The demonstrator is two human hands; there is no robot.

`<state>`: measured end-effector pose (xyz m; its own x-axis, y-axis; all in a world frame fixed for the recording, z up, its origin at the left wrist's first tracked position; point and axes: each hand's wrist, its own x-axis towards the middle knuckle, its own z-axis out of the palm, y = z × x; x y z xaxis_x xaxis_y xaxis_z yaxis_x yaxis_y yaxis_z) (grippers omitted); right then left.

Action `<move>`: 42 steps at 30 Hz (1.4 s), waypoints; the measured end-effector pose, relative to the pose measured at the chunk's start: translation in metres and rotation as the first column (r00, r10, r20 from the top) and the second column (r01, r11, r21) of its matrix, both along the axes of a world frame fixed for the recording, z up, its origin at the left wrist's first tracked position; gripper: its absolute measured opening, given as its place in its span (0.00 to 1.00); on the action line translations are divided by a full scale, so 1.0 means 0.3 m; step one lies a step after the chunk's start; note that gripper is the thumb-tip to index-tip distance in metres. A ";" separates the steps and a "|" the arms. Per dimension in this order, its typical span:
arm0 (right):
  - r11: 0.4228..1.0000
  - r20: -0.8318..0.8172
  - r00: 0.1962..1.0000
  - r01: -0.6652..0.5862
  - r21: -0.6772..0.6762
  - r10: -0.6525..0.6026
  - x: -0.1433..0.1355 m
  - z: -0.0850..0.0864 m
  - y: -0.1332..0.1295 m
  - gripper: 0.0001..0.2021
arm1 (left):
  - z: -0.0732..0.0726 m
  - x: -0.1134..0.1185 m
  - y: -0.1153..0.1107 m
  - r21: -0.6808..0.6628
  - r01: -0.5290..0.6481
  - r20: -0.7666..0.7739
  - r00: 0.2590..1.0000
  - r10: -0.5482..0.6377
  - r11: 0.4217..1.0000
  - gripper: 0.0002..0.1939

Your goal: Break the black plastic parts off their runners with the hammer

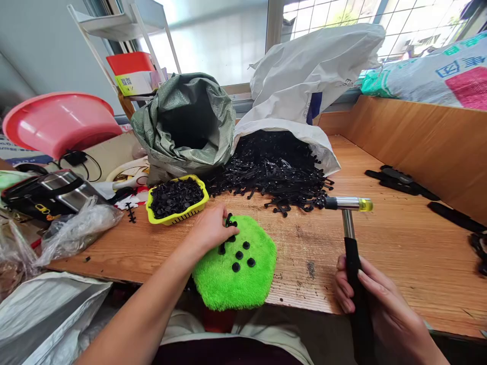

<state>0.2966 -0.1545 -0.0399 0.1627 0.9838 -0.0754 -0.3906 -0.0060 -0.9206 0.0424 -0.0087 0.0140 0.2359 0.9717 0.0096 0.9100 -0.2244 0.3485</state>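
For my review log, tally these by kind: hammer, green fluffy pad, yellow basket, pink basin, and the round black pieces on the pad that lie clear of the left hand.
Hammer: 1
Green fluffy pad: 1
Yellow basket: 1
Pink basin: 1
Round black pieces clear of the left hand: 4
Total: 8

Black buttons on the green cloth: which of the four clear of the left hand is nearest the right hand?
The rightmost button sits on the side toward the right hand, which holds the hammer; the other three lie farther left.
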 end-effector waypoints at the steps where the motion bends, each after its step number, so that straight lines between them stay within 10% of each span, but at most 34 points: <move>1: 1.000 0.007 1.000 -0.003 0.003 0.003 0.000 0.001 0.000 0.08 | 0.010 0.004 -0.007 0.019 -0.008 -0.084 0.996 0.010 1.000 0.15; 5: 1.000 0.023 1.000 0.005 0.001 -0.005 0.001 0.000 0.001 0.08 | 0.024 0.022 -0.032 0.027 -0.050 -0.188 0.981 0.055 0.998 0.15; 11: 0.999 0.032 0.999 -0.027 0.023 0.026 0.015 -0.025 0.000 0.08 | -0.026 0.032 -0.016 -0.062 -0.022 0.214 0.976 0.034 0.998 0.13; 23: 1.000 0.019 0.999 0.031 0.002 -0.031 -0.013 0.014 -0.009 0.08 | -0.010 -0.030 -0.042 -0.263 0.242 0.702 0.712 0.013 0.934 0.15; 42: 0.997 0.076 0.995 0.061 -0.040 -0.058 -0.023 0.033 -0.003 0.08 | -0.007 -0.001 -0.059 -0.409 0.289 0.688 0.721 0.084 0.865 0.09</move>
